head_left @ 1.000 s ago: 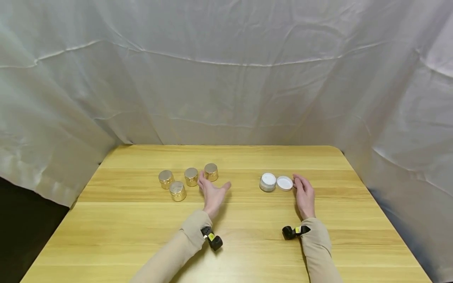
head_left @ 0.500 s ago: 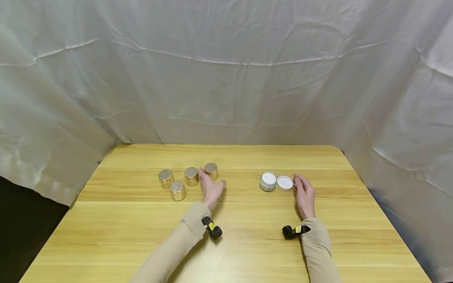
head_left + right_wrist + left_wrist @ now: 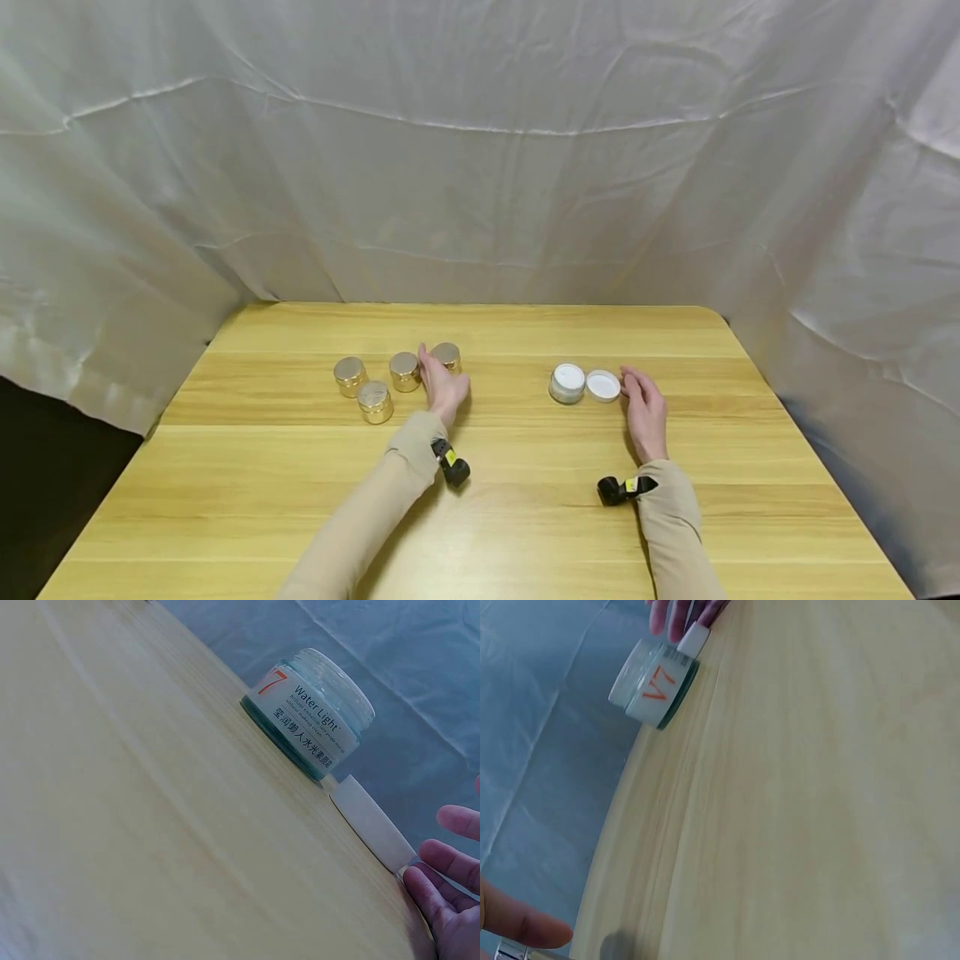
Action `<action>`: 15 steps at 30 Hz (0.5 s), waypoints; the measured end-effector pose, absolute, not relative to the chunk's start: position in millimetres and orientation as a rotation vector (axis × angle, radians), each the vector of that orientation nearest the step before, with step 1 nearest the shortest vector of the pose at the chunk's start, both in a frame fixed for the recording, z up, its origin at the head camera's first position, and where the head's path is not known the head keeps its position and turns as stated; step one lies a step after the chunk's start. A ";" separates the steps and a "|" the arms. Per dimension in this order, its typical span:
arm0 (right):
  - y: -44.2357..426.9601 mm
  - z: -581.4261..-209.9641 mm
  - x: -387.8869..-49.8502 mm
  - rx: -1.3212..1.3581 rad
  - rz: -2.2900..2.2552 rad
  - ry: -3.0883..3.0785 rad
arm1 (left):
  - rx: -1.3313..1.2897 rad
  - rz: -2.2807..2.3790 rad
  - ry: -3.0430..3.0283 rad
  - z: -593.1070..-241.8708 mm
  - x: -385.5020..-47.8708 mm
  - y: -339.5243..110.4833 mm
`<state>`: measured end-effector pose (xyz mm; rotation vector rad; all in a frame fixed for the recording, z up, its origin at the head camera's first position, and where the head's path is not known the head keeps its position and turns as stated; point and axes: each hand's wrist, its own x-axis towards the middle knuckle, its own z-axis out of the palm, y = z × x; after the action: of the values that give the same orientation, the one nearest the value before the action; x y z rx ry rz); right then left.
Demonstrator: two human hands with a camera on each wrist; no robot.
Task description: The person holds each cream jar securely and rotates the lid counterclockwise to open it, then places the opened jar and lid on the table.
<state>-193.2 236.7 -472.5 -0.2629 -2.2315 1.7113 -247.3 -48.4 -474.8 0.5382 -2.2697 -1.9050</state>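
My left hand point(image 3: 444, 388) is at the rightmost gold-lidded jar point(image 3: 447, 354), partly covering it, with fingers between it and the neighbouring gold-lidded jar point(image 3: 406, 370); whether it touches is unclear. The left thumb point(image 3: 529, 924) is extended beside a shiny edge at the corner of the left wrist view. On the right, a glass jar point(image 3: 567, 385) with white inside stands uncovered, its orange "7" and "Water Light" label point(image 3: 304, 720) visible in the right wrist view. Against it lies a white lid point(image 3: 603, 386). My right hand point(image 3: 647, 419), fingers relaxed, rests at the lid's right edge.
Two more gold-lidded jars stand at the left, one further back point(image 3: 350, 377) and one nearer point(image 3: 376, 402). A grey-white curtain point(image 3: 480, 192) hangs behind and around the wooden table point(image 3: 525, 508). Each wrist carries a small black camera.
My left hand has moved forward onto the rightmost gold-lidded jar and now covers more of it, with its thumb closer in. The right hand, the lid and the glass jar have stayed put.
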 end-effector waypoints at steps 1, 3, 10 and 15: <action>236.1 -471.4 -192.5 -0.254 1.702 -2.234 | 0.537 -1.902 -2.266 -475.1 -248.8 -48.5; 235.0 -470.2 -191.5 -0.250 1.690 -2.238 | 0.539 -1.892 -2.261 -476.2 -251.6 -48.9; 232.9 -468.2 -189.5 -0.264 1.702 -2.227 | 0.547 -1.845 -2.247 -478.1 -255.8 -51.0; 233.0 -468.8 -189.9 -0.258 1.689 -2.219 | 0.514 -1.814 -2.258 -479.9 -255.6 -52.0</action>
<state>-189.9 233.0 -468.8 -0.2583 -2.2193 1.6891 -255.6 -52.0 -479.9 0.5138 -2.2584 -1.8144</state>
